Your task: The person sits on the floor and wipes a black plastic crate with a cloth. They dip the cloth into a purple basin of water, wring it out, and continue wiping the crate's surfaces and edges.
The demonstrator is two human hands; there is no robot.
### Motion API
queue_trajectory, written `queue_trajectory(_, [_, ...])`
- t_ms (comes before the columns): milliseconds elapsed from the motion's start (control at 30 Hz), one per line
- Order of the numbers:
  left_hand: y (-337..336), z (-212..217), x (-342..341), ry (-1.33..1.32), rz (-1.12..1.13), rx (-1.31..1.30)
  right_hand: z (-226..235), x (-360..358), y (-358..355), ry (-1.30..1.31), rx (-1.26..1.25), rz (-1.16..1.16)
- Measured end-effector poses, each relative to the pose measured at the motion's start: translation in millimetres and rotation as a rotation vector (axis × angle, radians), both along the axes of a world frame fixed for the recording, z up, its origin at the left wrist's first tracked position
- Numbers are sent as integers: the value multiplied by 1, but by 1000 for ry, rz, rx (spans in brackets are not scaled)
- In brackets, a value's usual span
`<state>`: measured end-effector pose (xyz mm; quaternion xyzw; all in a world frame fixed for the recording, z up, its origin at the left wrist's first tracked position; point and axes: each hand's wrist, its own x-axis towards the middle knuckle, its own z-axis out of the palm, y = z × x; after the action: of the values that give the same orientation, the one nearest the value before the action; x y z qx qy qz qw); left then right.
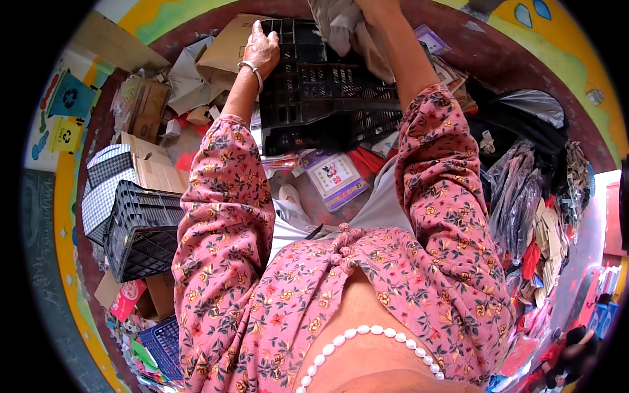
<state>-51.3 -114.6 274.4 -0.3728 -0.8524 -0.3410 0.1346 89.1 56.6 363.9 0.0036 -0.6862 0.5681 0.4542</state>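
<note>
A black plastic crate (301, 98) with slatted sides is tilted in front of me at the top middle. My left hand (262, 51) is closed on its left edge, a bracelet round the wrist. At the upper edge of the view, my right hand (380, 8) is partly cut off, its fingers not fully seen. A crumpled grey-beige cloth (341, 29) hangs from it over the crate's far right part. Below the crate, a flat purple-bordered package (334, 177) lies near my feet, beside some red material (365, 159).
More black crates (141, 226) and a checkered cloth item (108, 167) stand at left, with a blue basket (164, 347) below. Cardboard boxes (226, 49) sit behind my left hand. Plastic-wrapped dark bundles (514, 190) and flattened cardboard (550, 239) are piled at right.
</note>
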Motion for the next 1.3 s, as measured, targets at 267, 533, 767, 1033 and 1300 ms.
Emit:
queue_trajectory(267, [2, -1, -3, -34, -13, -1, -52, 47, -3, -470, 832, 608])
queue_trajectory(533, [1, 0, 2, -63, 18, 19, -78, 76, -20, -423, 170, 550])
queue_trajectory(767, [3, -1, 0, -60, 40, 19, -91, 43, -72, -478, 785, -232])
queue_trajectory(1033, [-6, -5, 8, -30, 5, 50, -91, 58, -38, -350, 816, -12])
queue_trajectory(1300, [-11, -17, -27, 74, -9, -94, -82, 77, 63, -612, 708, -484])
